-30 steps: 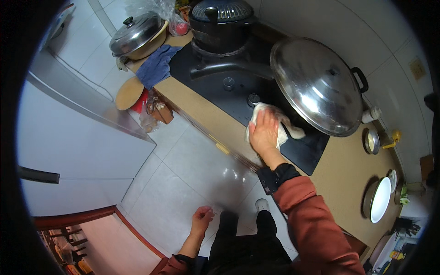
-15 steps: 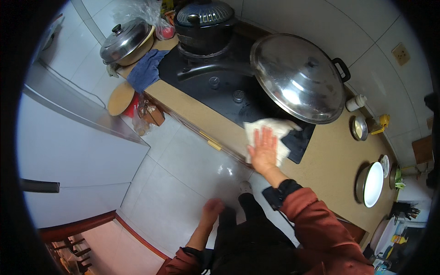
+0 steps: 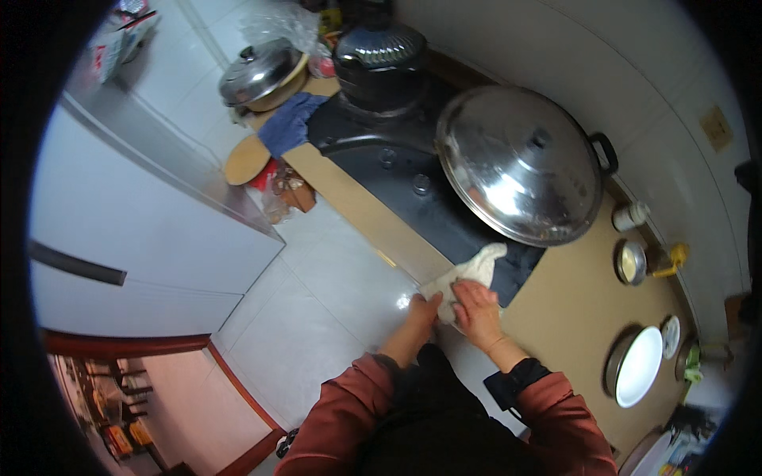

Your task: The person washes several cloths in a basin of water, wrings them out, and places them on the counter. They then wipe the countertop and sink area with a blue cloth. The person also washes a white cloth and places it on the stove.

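Note:
A cream-white cloth is bunched at the front edge of the black gas stove, one end reaching onto the stove's surface. My left hand grips its near left side, thumb up on the fabric. On its right part, my right hand closes over the cloth with curled fingers. Some fingertips of both hands are hidden in the folds. Just beyond the cloth, a large wok with a domed steel lid covers the stove's right side.
A black pot stands on the left burner. Left of the stove lie a blue rag and a lidded basin. On the right counter are a white bowl, a small metal bowl and a white bottle.
My left hand has risen from beside my leg to the cloth. My right hand, flat before, now curls on it. The cloth is gathered nearer the counter's edge, and the view has shifted.

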{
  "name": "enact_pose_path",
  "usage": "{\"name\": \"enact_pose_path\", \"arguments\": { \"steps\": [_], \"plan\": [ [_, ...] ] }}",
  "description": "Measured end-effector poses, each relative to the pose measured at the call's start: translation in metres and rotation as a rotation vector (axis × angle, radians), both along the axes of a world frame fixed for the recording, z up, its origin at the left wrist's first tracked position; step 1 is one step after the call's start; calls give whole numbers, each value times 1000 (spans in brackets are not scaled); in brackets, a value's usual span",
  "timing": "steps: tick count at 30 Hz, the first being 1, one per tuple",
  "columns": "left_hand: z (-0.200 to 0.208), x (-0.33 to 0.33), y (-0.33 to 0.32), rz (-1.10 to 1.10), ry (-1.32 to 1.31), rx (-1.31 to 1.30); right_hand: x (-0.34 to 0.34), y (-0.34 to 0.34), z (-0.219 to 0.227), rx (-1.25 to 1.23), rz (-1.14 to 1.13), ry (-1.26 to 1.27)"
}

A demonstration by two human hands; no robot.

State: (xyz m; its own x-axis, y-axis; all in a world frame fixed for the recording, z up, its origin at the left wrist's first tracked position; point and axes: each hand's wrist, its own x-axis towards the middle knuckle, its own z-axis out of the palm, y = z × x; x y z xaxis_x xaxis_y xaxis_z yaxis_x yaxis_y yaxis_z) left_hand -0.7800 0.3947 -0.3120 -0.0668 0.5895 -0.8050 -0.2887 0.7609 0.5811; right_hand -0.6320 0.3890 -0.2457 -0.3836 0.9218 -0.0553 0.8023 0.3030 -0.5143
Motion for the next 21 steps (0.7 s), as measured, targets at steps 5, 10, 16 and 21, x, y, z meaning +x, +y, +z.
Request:
{"name": "enact_pose_path", "arguments": {
  "steps": [5, 10, 16, 21],
  "plan": [
    [52, -59, -25, -437, 327, 722, -9, 59, 7, 300, 341, -159],
    [141, -178, -52, -227, 460, 782, -72, 59, 11, -58, 470, 132],
    [203, -325, -61, 408, 308, 842, -178, 77, 77, -534, 337, 764],
    [205, -425, -36, 253, 297, 815, -314, 104, 103, -750, 561, 837]
  ]
}}
